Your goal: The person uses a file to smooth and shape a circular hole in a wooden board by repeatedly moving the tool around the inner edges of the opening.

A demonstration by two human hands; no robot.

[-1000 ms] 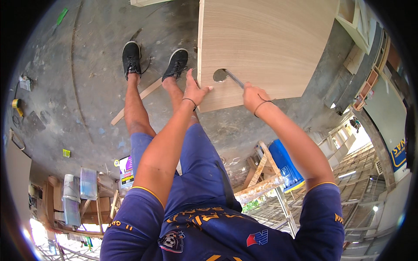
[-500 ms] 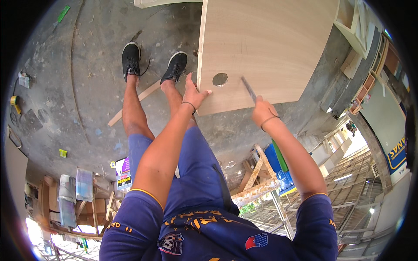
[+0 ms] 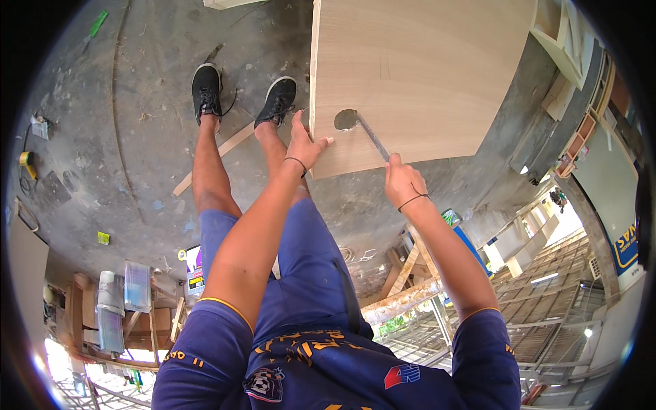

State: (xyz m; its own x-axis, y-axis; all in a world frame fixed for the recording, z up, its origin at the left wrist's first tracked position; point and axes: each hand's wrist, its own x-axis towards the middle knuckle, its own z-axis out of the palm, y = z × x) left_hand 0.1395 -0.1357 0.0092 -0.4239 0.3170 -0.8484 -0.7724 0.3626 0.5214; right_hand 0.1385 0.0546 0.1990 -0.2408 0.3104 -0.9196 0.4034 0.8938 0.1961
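Observation:
A pale wooden panel (image 3: 417,75) lies in front of me, with a rough-edged round hole (image 3: 346,120) near its close left corner. My left hand (image 3: 306,146) grips the panel's left edge, thumb on top and fingers at the side. In my right hand (image 3: 404,183) is a slim grey metal file (image 3: 374,138), fingers wrapped round its near end. The file slants up to the left, its tip at the right rim of the hole. Whether the tip reaches inside the hole I cannot tell.
A wooden strip (image 3: 217,156) lies on the concrete floor (image 3: 157,123) beside my shoes (image 3: 277,101). A yellow tape measure (image 3: 27,161) sits far left. An open wooden box frame (image 3: 562,37) stands beyond the panel. Clear plastic containers (image 3: 137,287) are at lower left.
My right hand has moved slightly left, bringing the file's tip from the bare panel face to the hole's right rim. My left hand keeps its grip on the edge.

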